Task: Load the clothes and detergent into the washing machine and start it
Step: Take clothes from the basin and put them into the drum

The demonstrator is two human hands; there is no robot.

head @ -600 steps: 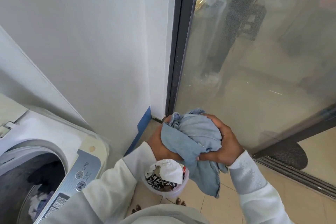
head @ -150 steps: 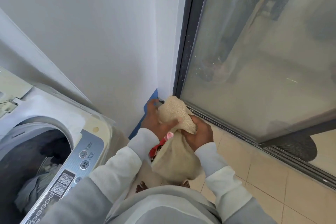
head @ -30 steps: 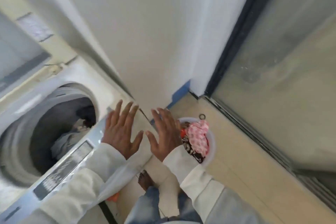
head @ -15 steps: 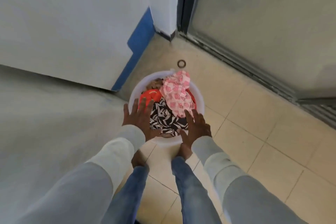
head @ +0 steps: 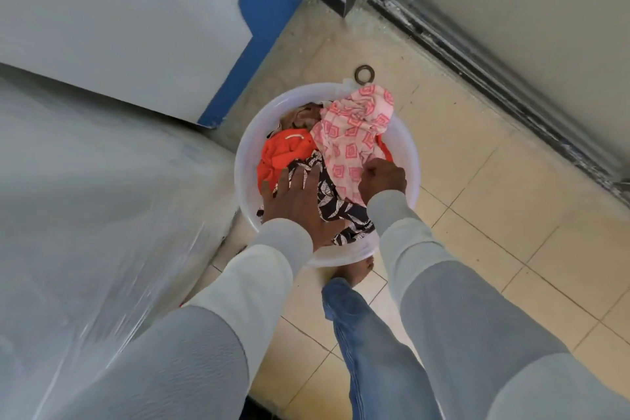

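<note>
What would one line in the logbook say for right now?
step: picking clothes | left hand: flat on black-and-white cloth | right hand: closed on pink cloth | basin: on floor, still holds clothes

A round white plastic basin (head: pixel 407 160) sits on the tiled floor, close beside the film-wrapped white side of the washing machine (head: pixel 85 215). Clothes fill it in a loose heap. A pink cloth with red square patterns (head: pixel 354 133) lies crumpled on top toward the far right, one edge draped over the rim. To its left is a bright orange garment (head: pixel 283 153), and at the back a bit of brown fabric (head: pixel 303 114) shows. A dark cloth with a white leaf print (head: pixel 341 211) spreads across the near part of the basin, under the others.
</note>
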